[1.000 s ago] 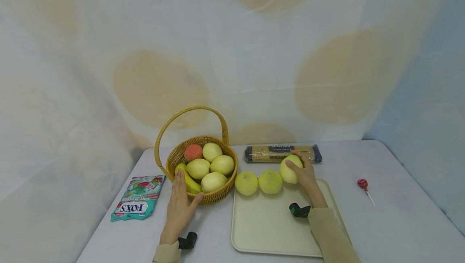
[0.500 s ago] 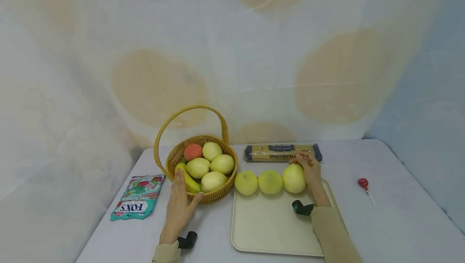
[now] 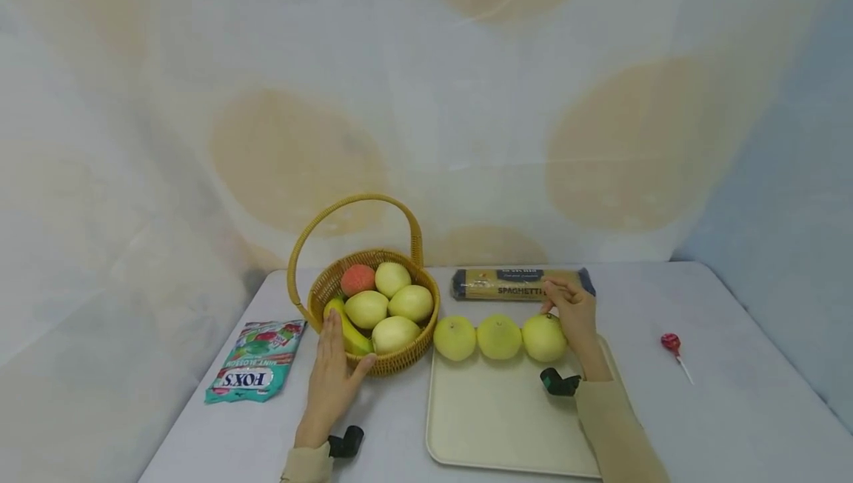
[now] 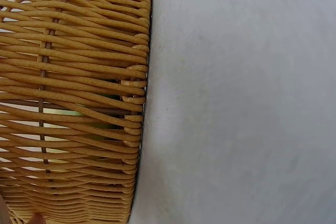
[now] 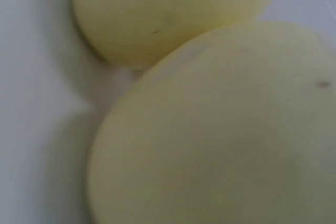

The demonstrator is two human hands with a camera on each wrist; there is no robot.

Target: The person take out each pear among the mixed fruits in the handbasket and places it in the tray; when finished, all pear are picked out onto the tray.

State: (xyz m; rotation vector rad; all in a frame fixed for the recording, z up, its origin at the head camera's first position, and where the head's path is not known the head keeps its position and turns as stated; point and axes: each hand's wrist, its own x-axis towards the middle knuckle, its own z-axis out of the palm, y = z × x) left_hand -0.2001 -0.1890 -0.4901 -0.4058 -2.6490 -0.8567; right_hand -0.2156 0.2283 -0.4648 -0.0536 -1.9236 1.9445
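1. toward the near edge of the tabletop (image 3: pixel 393 431), a pale flat tray (image 3: pixel 506 424), with the right sleeve (image 3: pixel 616 424) passing over its right side.
2. left of the tray, left hand (image 3: pixel 331 379), with fingers straight and thumb spread away, laid against the near left side of the woven basket (image 3: pixel 396 364).
3. beyond the left wrist, a teal bag (image 3: pixel 253 361) marked "fox's", upside down in the head view.
4. well to the right, a red lollipop (image 3: pixel 670 342), lying down, stick pointing nearer.
5. at the tray's far edge, in a row, left fruit (image 3: pixel 455 338), middle fruit (image 3: pixel 500 336) and right fruit (image 3: pixel 543 339), all yellow-green, closely side by side.
6. at the right fruit, right hand (image 3: pixel 578 316), with fingers bent above its top; cannot tell whether pinching or just touching.
7. inside the basket, under an upright handle, a banana (image 3: pixel 352 332), four pale yellow fruits (image 3: pixel 395 333) and a red fruit (image 3: pixel 358 280).
8. behind the row, a spaghetti packet (image 3: pixel 496 284), lying crosswise, partly hidden by the right hand.
9. farthest, a pale backdrop (image 3: pixel 466 150) with tan patches.
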